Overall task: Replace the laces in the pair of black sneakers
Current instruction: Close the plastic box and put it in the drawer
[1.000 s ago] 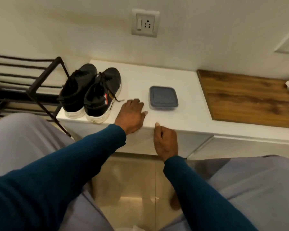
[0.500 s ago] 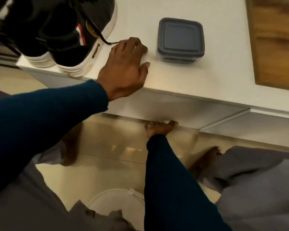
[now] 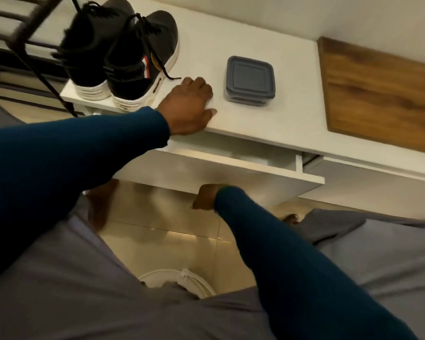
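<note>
Nearest, between 2 grey-trousered knees, the rim of a white round thing [image 3: 182, 280] shows on the tiled floor [image 3: 162, 244]. At its 12 o'clock the right hand [image 3: 205, 196], in a dark blue sleeve, sits at the lower edge of a white drawer [image 3: 231, 173] front. Its fingers go under that edge out of sight, so whether they hook it or only touch it cannot be told. The drawer stands partly open beneath the table [image 3: 268, 114]; something pale shows in the gap, too blurred to name.

At 11 o'clock of the right hand, the left hand [image 3: 189, 106] rests on the table's front edge. Its fingers [image 3: 199, 85] are bent at the knuckles and close together, tips down on the white top, thumb stretched sideways along the edge; they hold nothing. A loose black lace [image 3: 171, 77] end lies just beside the knuckles, at their 10 o'clock.

At 2 o'clock of the left hand stands a square grey container [image 3: 250, 82], lid on, contents hidden. At the hand's 10 o'clock the 2 black sneakers [image 3: 133, 60] stand side by side, touching, heels toward the camera, white soles at the table's front edge, black laces in them. A black metal rack [image 3: 22, 30] is at their 9 o'clock. A wooden panel [image 3: 378, 94] covers the table at 3 o'clock of the container.
</note>
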Motion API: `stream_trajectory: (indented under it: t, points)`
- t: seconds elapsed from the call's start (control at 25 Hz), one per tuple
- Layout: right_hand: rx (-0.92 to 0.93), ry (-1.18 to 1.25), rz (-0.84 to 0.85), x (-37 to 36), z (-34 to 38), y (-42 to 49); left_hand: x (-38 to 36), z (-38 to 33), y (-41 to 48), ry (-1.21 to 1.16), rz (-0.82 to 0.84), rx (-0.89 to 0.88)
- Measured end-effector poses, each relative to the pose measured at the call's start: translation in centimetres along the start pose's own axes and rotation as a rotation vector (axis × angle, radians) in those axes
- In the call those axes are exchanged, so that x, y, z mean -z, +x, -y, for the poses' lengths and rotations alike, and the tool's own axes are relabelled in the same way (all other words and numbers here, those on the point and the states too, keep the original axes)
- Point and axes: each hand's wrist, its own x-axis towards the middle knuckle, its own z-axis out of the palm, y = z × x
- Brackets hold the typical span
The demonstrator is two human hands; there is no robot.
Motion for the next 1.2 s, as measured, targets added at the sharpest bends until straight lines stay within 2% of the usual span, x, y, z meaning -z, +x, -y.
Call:
stream_trajectory:
  t: [0.08,0.12,0.2,0.24,0.28,0.4,0.56,0.68,0.76,0.8,0.84,0.96,1.0,1.04,1.12,1.2]
  points:
    - [0.1,0.01,-0.063,3.0,0.9,-4.7,1.5,-0.6,-1.9,0.039,0.022,-0.037]
    - [0.164,0.071,-0.164,4.5,0.8,-7.1,1.9,-0.8,-3.1,0.056,0.14,-0.051]
    - [0.245,0.152,-0.561,6.6,-1.3,-10.0,1.9,-0.9,-5.2,-0.005,0.537,-0.029]
    - [0.234,0.141,-0.669,6.8,-2.9,-10.1,1.7,-0.8,-5.9,-0.058,0.702,0.001]
    - [0.191,0.115,-0.653,6.4,-4.1,-10.3,1.5,-0.7,-6.3,-0.096,0.784,0.015]
    - [0.07,0.087,-0.416,5.4,-5.5,-8.9,1.4,-0.7,-6.1,-0.134,0.812,0.01]
    - [0.08,0.039,-0.369,5.0,-5.4,-8.7,1.3,-0.8,-6.4,-0.186,0.912,0.009]
    - [0.068,-0.056,-0.247,4.3,-4.6,-9.5,1.3,-1.4,-7.8,-0.24,1.047,0.042]
    - [0.056,-0.056,-0.104,4.4,-3.9,-9.9,1.7,-2.3,-8.3,-0.258,1.144,0.07]
    - [0.065,-0.038,-0.096,4.9,-3.5,-10.0,2.1,-2.7,-8.0,-0.235,1.118,0.037]
    - [0.093,-0.013,-0.2,5.7,-3.0,-9.9,2.4,-2.9,-7.3,-0.184,0.991,-0.027]
    - [0.113,0.268,-0.98,11.0,-1.4,-8.0,3.4,-1.9,-3.9,0.035,0.304,-0.087]
    - [0.093,0.291,-1.134,13.3,-0.9,-7.3,3.3,-1.2,-3.0,0.11,0.201,-0.083]
    - [0.025,0.257,-1.136,15.5,-0.3,-6.5,3.0,-0.6,-2.3,0.182,0.198,-0.082]
    - [-0.161,0.172,-0.961,18.1,0.5,-4.7,1.9,0.1,-1.9,0.243,0.246,-0.084]
    - [-0.227,0.171,-0.879,18.7,0.8,-2.8,0.9,0.4,-2.1,0.235,0.228,-0.081]
